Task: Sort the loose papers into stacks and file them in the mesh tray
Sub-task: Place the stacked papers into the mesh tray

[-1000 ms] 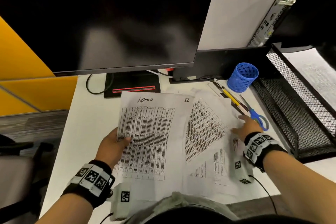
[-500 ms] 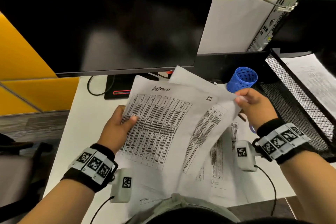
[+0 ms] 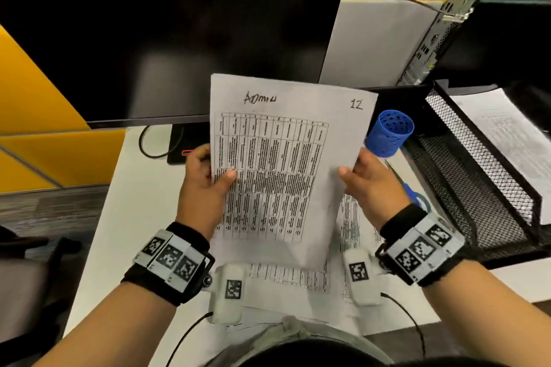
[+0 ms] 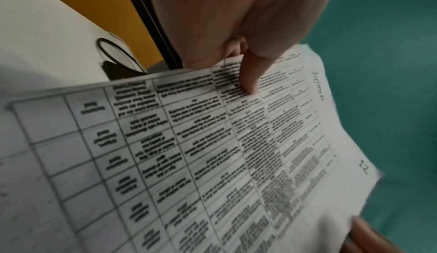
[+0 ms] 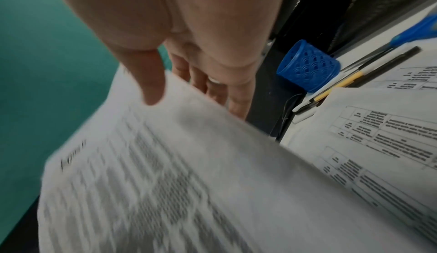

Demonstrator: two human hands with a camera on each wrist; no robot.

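Note:
I hold a small stack of printed sheets (image 3: 280,176) upright in front of the monitor. The top sheet is hand-marked "ADMIN" and "12". My left hand (image 3: 214,171) pinches its left edge, thumb (image 4: 250,81) on the printed table (image 4: 212,163), fingers behind. My right hand (image 3: 353,171) pinches the right edge, thumb (image 5: 151,85) on the front of the sheet (image 5: 189,182) and fingers (image 5: 236,96) behind it. More loose papers (image 3: 298,280) lie flat on the desk under my wrists. The black mesh tray (image 3: 477,188) stands at the right, with a printed sheet (image 3: 507,134) on its upper tier.
A blue mesh pen cup (image 3: 389,132) lies tipped beside the tray, with pens (image 5: 354,74) and blue-handled scissors (image 3: 414,194) on the desk near it. A large dark monitor (image 3: 179,39) fills the back. A black computer tower (image 3: 492,33) stands behind the tray.
My right hand lifted a sheet off the desk and brought it in behind the "ADMIN" sheet. Both hands then raised the sheets together and turned them upright.

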